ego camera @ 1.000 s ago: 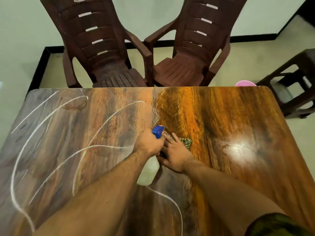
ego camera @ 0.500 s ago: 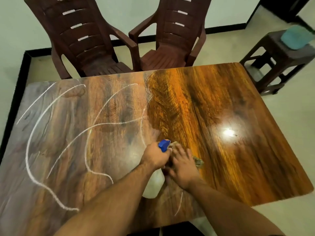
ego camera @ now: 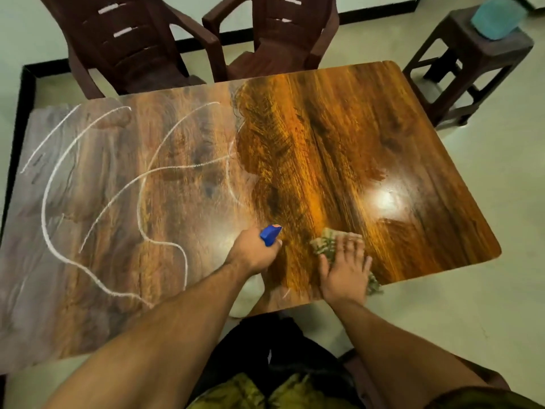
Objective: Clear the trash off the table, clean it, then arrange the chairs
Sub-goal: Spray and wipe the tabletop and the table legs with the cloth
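My left hand is curled round the neck of a spray bottle. Its pale, rounded plastic body hangs below my wrist over the near table edge, and the angular blue trigger head juts out above my knuckles. Just right of it, my right hand lies flat with fingers spread straight, pressing a rumpled cloth. The cloth is greenish and perhaps checked, though blur hides the weave. It pokes out past my fingertips and trails off the near edge by my wrist.

The table is glossy wood-grain laminate with rounded corners. Its right half is deep orange and shining, its left half dull and greyish under looping white lines. Beyond the far edge stand two brown slatted plastic chairs, side by side. At far right a dark stool carries something teal.
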Tool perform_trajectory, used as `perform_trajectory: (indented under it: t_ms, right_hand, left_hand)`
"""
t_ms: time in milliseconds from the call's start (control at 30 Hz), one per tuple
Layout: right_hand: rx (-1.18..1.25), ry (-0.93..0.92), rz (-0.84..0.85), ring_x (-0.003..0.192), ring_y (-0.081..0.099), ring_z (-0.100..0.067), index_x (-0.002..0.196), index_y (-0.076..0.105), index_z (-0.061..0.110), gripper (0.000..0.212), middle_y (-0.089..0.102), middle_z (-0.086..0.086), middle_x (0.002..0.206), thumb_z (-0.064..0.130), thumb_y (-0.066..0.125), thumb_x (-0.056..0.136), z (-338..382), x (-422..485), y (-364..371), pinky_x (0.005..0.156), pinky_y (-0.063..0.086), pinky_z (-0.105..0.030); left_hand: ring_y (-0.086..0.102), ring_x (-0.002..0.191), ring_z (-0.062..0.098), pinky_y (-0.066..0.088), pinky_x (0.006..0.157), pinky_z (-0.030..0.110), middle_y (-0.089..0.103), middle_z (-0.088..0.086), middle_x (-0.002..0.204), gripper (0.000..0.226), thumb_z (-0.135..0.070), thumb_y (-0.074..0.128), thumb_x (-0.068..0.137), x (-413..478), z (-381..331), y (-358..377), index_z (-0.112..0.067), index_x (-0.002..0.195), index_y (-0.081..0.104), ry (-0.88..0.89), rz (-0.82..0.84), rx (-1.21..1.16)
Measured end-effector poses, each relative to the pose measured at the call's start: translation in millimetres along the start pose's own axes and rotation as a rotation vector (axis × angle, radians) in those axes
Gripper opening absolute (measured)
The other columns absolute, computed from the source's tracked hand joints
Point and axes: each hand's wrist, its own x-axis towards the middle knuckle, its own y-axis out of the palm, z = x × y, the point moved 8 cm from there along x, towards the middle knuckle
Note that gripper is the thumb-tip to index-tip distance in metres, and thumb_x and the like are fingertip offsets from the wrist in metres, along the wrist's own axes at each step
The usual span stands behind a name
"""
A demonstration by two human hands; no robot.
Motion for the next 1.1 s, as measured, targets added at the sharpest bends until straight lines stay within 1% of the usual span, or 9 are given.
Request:
perform_trajectory:
  t_ms: [100,267,333,500,567,800,867,967,1100]
  right_hand:
    - [0.035,0.171,0.011,0.152,-0.009,-0.032,0.158,0.0,0.016,0.072,-0.002,-0.01,0.165,0.055,0.02,0.1,32,-33,10,0.121,-0.003,-0.056]
    - [-0.136,-0.98,0.17,0.152,-0.003,-0.023,0.156,0.026,0.019,0.07,0.02,-0.007,0.164,0.055,0.037,0.097,100,-90,43,0.122,-0.001,-0.051]
    - [-0.229,-1.154,0.158,0.153,0.0,-0.023,0.157,0.022,0.022,0.07,0.018,-0.004,0.164,0.059,0.032,0.098,79,-73,37,0.122,-0.001,-0.051]
    - [0.029,-0.014,-0.009,0.153,-0.008,-0.026,0.159,0.011,0.022,0.069,0.008,-0.005,0.167,0.056,0.021,0.1,38,-4,9,0.117,-0.014,-0.057]
    - [0.132,0.157,0.012,0.152,-0.011,-0.031,0.159,0.008,0.02,0.07,0.002,-0.008,0.167,0.053,0.018,0.099,75,-15,13,0.119,-0.006,-0.06]
    - [-0.182,-1.203,0.258,0.153,-0.003,-0.02,0.155,0.03,0.029,0.059,0.018,0.001,0.165,0.05,0.024,0.1,179,-77,49,0.122,0.002,-0.054]
    - [-0.251,-1.067,0.171,0.153,-0.003,-0.02,0.156,0.025,0.032,0.059,0.016,0.001,0.165,0.055,0.025,0.101,173,-40,43,0.122,-0.003,-0.054]
    - [-0.041,-0.277,0.033,0.153,-0.004,-0.028,0.157,0.019,0.024,0.064,0.013,-0.006,0.166,0.055,0.022,0.101,160,-11,23,0.119,-0.004,-0.057]
    - [-0.245,-1.048,0.189,0.153,-0.001,-0.027,0.154,0.032,0.028,0.06,0.024,-0.005,0.162,0.056,0.029,0.1,214,-106,69,0.121,-0.002,-0.056]
  left_hand:
    - [0.065,0.062,0.028,0.054,0.06,0.036,0.064,0.007,0.068,0.022,-0.031,0.066,0.091,-24,14,5,-0.017,0.076,0.057,0.003,-0.043,0.023]
    - [0.052,0.055,0.022,0.044,0.054,0.031,0.052,-0.001,0.058,0.024,-0.019,0.062,0.091,-61,40,12,-0.018,0.069,0.054,-0.01,-0.082,0.014]
    - [0.055,0.052,0.028,0.045,0.052,0.036,0.052,0.001,0.056,0.026,-0.02,0.061,0.091,-72,55,12,-0.017,0.067,0.051,-0.035,-0.087,-0.012]
    - [0.043,0.052,0.017,0.034,0.051,0.03,0.046,-0.001,0.055,0.035,-0.029,0.061,0.091,-99,83,7,-0.018,0.062,0.044,-0.081,-0.139,0.086]
    - [0.052,0.059,0.022,0.04,0.057,0.032,0.057,0.004,0.063,0.029,-0.031,0.062,0.09,-104,90,0,-0.017,0.067,0.051,-0.102,-0.177,0.053]
    - [0.062,0.064,0.026,0.051,0.062,0.036,0.061,0.002,0.067,0.021,-0.032,0.063,0.09,-91,101,-44,-0.017,0.076,0.059,-0.064,-0.249,0.025]
    - [0.06,0.061,0.028,0.051,0.062,0.04,0.056,0.002,0.062,0.021,-0.031,0.063,0.089,-82,107,-62,-0.018,0.074,0.057,-0.062,-0.263,-0.022]
    - [0.063,0.061,0.027,0.051,0.062,0.038,0.059,0.005,0.064,0.021,-0.033,0.064,0.091,-70,113,-82,-0.014,0.083,0.06,-0.057,-0.233,-0.037]
    - [0.049,0.058,0.021,0.042,0.058,0.033,0.054,0.001,0.061,0.014,-0.021,0.062,0.089,-53,108,-101,-0.008,0.085,0.063,0.016,-0.186,-0.062]
